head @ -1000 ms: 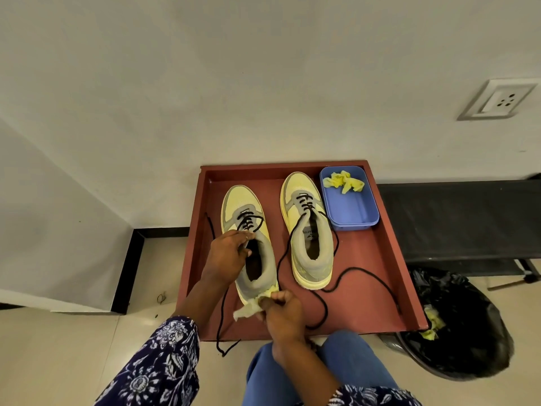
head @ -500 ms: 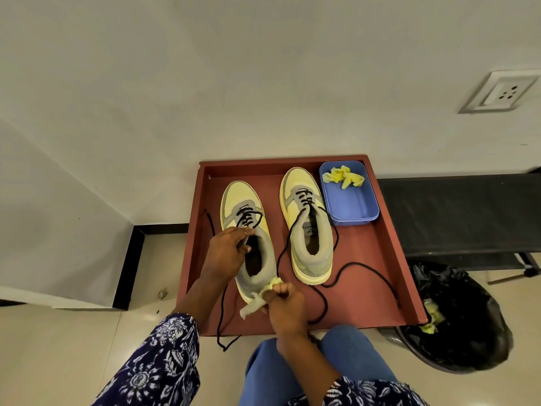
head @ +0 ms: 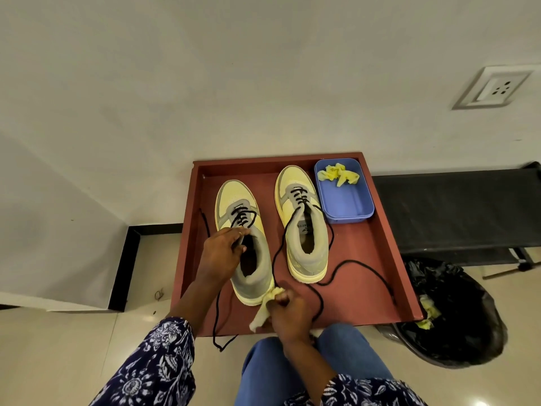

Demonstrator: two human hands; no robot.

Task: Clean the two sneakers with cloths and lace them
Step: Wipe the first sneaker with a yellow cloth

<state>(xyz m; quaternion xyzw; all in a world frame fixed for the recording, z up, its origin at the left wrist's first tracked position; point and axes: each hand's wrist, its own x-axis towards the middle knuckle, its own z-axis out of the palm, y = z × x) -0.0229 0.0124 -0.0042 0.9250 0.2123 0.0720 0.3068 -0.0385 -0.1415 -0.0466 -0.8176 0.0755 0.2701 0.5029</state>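
Matt suede-like sneakers (head: 304,227), soft cloth (head: 265,307), smooth plastic tub (head: 348,212), glossy floor (head: 58,356).

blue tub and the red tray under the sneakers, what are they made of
Blue tub: looks like moulded plastic, with rounded corners, an even colour and a soft sheen. Red tray: probably painted wood or board, judging by its square-cut raised rim and flat matt reddish-brown coat; no grain shows, so the core is uncertain.

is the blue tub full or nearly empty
Nearly empty: the blue tub holds only one crumpled yellow cloth at its far end; bare floor elsewhere.
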